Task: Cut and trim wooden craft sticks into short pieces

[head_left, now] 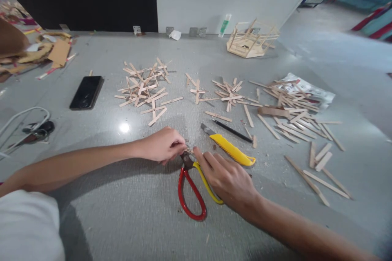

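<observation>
Close together at the front middle, my left hand (165, 144) and my right hand (231, 175) are both closed. Between their fingertips shows a small piece of wooden craft stick (190, 151), mostly hidden by the fingers. Beneath them lie scissors with one red and one yellow handle (192, 214); the blades are largely covered. My right hand partly overlaps the yellow handle. Just beyond it rest a yellow-handled utility knife (229, 149) with its blade out and a dark pen (234, 130).
Heaps of crossed craft sticks (142, 87) lie beyond my hands, with loose sticks (294, 102) by a plastic packet (309, 87) on the right. A stick frame (252, 43) and glue tube (225, 25) stand at the back. A phone (86, 93) and cable (27, 112) lie left.
</observation>
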A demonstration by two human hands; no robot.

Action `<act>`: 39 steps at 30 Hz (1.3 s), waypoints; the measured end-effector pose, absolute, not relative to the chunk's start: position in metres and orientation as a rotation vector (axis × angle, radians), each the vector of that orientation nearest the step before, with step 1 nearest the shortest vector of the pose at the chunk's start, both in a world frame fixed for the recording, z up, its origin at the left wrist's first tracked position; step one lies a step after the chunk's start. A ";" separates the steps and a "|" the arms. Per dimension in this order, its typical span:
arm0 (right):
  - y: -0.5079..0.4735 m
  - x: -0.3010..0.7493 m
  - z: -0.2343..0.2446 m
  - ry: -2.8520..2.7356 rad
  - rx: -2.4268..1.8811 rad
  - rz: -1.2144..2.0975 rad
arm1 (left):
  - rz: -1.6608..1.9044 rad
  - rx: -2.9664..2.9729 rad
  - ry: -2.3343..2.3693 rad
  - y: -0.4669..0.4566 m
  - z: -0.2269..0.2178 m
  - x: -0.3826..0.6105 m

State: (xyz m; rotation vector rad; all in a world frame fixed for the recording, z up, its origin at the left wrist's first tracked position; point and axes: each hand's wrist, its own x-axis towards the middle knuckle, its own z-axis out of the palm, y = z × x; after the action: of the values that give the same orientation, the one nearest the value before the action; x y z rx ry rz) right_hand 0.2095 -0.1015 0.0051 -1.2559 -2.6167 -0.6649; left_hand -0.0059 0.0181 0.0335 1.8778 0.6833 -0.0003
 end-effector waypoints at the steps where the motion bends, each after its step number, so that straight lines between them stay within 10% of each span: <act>1: -0.101 0.209 0.005 -2.619 -1.258 -0.655 | -0.003 1.877 0.686 0.018 0.034 -0.006; 39: -0.095 0.215 -0.008 -2.420 -1.462 -0.431 | -0.088 1.735 0.698 0.010 0.030 -0.006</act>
State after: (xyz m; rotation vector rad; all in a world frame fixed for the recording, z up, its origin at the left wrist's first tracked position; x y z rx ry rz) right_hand 0.2153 -0.0947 -0.0081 -1.4615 -2.4204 -0.4307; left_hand -0.0061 0.0103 0.0298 1.7352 0.6980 -0.0884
